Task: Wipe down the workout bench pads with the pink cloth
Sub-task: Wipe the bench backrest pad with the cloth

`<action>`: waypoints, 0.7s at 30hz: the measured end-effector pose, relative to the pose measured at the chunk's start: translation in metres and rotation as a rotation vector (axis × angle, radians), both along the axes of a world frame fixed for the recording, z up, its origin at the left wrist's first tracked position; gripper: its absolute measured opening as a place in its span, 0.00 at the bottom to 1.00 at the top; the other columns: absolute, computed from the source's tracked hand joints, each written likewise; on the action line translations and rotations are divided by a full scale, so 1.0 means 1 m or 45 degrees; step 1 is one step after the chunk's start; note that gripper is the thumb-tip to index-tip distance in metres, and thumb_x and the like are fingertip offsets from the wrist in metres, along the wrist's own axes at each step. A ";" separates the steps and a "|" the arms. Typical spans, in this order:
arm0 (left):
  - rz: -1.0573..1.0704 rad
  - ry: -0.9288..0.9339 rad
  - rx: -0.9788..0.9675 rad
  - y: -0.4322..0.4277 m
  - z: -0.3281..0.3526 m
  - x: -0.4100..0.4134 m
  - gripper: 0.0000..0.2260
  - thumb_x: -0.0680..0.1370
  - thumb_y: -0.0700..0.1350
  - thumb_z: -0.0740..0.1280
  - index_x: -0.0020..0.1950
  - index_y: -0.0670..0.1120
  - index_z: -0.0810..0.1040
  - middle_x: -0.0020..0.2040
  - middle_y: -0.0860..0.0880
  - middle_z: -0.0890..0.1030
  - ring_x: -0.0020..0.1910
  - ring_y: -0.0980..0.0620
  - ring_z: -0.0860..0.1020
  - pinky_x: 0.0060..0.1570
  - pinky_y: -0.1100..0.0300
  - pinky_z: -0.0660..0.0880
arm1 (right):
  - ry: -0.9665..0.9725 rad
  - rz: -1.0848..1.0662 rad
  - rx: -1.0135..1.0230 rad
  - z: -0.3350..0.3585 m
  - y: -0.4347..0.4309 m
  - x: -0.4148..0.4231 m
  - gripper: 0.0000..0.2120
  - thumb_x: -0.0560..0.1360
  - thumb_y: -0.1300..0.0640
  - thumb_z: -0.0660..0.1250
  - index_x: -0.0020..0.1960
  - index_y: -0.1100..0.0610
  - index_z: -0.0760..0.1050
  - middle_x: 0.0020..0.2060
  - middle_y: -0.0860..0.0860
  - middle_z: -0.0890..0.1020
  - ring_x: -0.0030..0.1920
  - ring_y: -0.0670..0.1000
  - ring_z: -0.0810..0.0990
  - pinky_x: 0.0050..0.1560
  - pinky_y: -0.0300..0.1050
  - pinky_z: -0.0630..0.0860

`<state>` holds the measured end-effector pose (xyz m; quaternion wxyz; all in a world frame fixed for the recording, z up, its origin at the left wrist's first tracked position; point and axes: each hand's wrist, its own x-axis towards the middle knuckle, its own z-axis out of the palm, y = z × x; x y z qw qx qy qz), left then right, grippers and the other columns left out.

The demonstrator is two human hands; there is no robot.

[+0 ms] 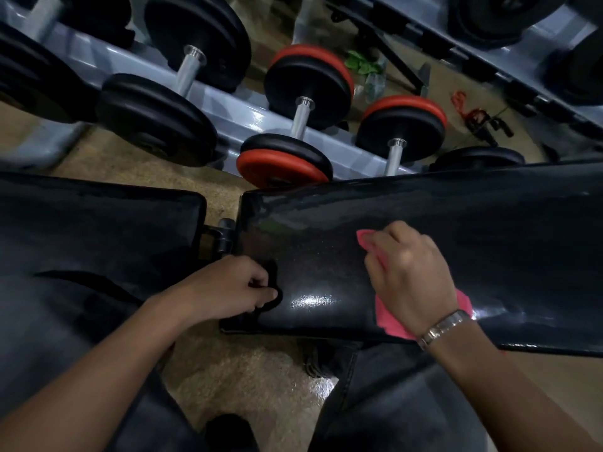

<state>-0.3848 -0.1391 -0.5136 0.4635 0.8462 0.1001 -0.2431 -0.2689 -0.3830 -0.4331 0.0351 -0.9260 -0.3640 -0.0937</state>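
Note:
A long black shiny bench pad [489, 243] stretches from the centre to the right edge. A second black pad [98, 243] lies to its left, across a narrow gap. My right hand [411, 272] presses the pink cloth [386, 316] flat on the long pad, with pink showing beyond the fingertips and under the wrist. A metal watch band is on that wrist. My left hand [235, 288] rests curled on the near left corner of the long pad, fingers bent around its edge. I cannot see anything else in it.
A grey dumbbell rack [235, 125] stands just behind the bench, with black dumbbells [156, 119] and red-and-black dumbbells [293, 132]. A black bracket [222, 236] sits in the gap between the pads. Speckled tan floor [248, 370] and my dark trousers lie below.

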 end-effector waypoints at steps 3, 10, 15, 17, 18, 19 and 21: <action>0.005 -0.011 -0.006 0.000 0.000 0.001 0.17 0.81 0.54 0.70 0.40 0.43 0.83 0.36 0.49 0.86 0.34 0.58 0.83 0.32 0.66 0.74 | 0.028 0.010 0.018 0.002 0.001 0.013 0.09 0.73 0.56 0.66 0.50 0.53 0.84 0.41 0.51 0.80 0.39 0.56 0.80 0.41 0.53 0.73; -0.006 -0.032 -0.035 0.002 -0.002 0.002 0.15 0.80 0.53 0.71 0.37 0.46 0.83 0.35 0.50 0.86 0.36 0.54 0.85 0.36 0.61 0.80 | 0.057 0.012 0.058 -0.014 0.016 -0.012 0.10 0.73 0.60 0.66 0.51 0.56 0.83 0.41 0.54 0.79 0.38 0.59 0.79 0.40 0.55 0.76; -0.001 -0.029 -0.041 0.002 -0.001 0.000 0.14 0.80 0.54 0.71 0.38 0.47 0.83 0.35 0.51 0.86 0.30 0.61 0.80 0.27 0.70 0.68 | -0.030 -0.097 0.149 -0.016 0.026 0.005 0.09 0.72 0.60 0.66 0.48 0.57 0.84 0.39 0.54 0.78 0.37 0.59 0.79 0.41 0.53 0.75; -0.014 -0.025 -0.042 0.003 -0.002 -0.001 0.14 0.80 0.54 0.70 0.38 0.48 0.82 0.36 0.51 0.86 0.31 0.61 0.80 0.29 0.70 0.69 | -0.041 -0.054 0.118 -0.020 0.029 -0.005 0.11 0.72 0.61 0.66 0.51 0.58 0.84 0.39 0.55 0.78 0.37 0.60 0.78 0.40 0.54 0.76; -0.023 -0.020 -0.044 0.004 -0.002 -0.001 0.14 0.80 0.54 0.70 0.39 0.48 0.82 0.36 0.51 0.86 0.31 0.61 0.81 0.30 0.69 0.70 | -0.009 0.015 0.091 -0.021 0.028 -0.011 0.11 0.72 0.61 0.66 0.51 0.57 0.84 0.39 0.54 0.78 0.37 0.59 0.78 0.39 0.53 0.76; -0.029 -0.012 -0.050 0.004 -0.002 -0.001 0.14 0.80 0.54 0.70 0.39 0.48 0.82 0.37 0.51 0.86 0.31 0.61 0.80 0.30 0.69 0.70 | 0.033 0.084 0.070 -0.020 0.025 -0.013 0.11 0.72 0.61 0.67 0.51 0.56 0.84 0.39 0.53 0.78 0.37 0.57 0.78 0.39 0.52 0.76; -0.038 -0.004 -0.061 0.005 -0.001 -0.001 0.13 0.80 0.54 0.70 0.39 0.49 0.83 0.37 0.51 0.86 0.30 0.62 0.79 0.28 0.71 0.69 | 0.078 0.119 0.061 -0.016 0.023 -0.005 0.10 0.72 0.58 0.67 0.49 0.53 0.85 0.39 0.50 0.79 0.38 0.55 0.80 0.41 0.52 0.76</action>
